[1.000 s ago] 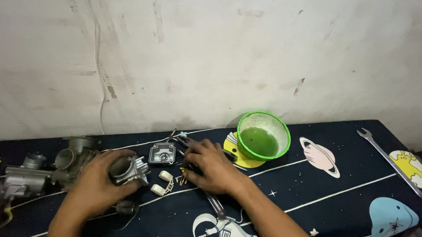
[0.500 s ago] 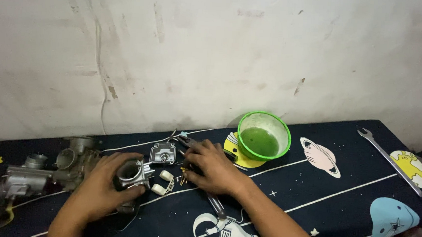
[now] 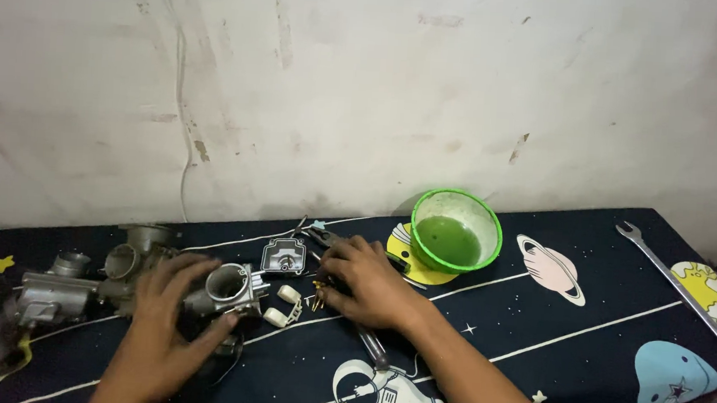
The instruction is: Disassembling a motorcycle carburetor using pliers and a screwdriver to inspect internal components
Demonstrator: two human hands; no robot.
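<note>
My left hand (image 3: 165, 318) grips a grey metal carburetor body (image 3: 224, 289) with a round bore, resting on the dark space-print cloth (image 3: 532, 353). My right hand (image 3: 366, 281) lies flat on the cloth just right of it, fingers bent over small brass parts (image 3: 318, 294); whether it holds one I cannot tell. A white plastic float (image 3: 283, 305) lies between the two hands. A small dark square cover (image 3: 282, 257) sits just behind it. Pliers (image 3: 323, 238) lie behind my right hand, and a thin metal tool shaft (image 3: 373, 349) pokes out under my wrist.
A green bowl (image 3: 457, 231) with green liquid stands at the back near the wall. A long silver wrench (image 3: 678, 287) lies at the right edge. More grey carburetor parts (image 3: 63, 287) crowd the left side. A stained white wall closes the back.
My left hand has turned the carburetor body and slid it slightly right, toward the float. My right hand stays in nearly the same spot over the small parts.
</note>
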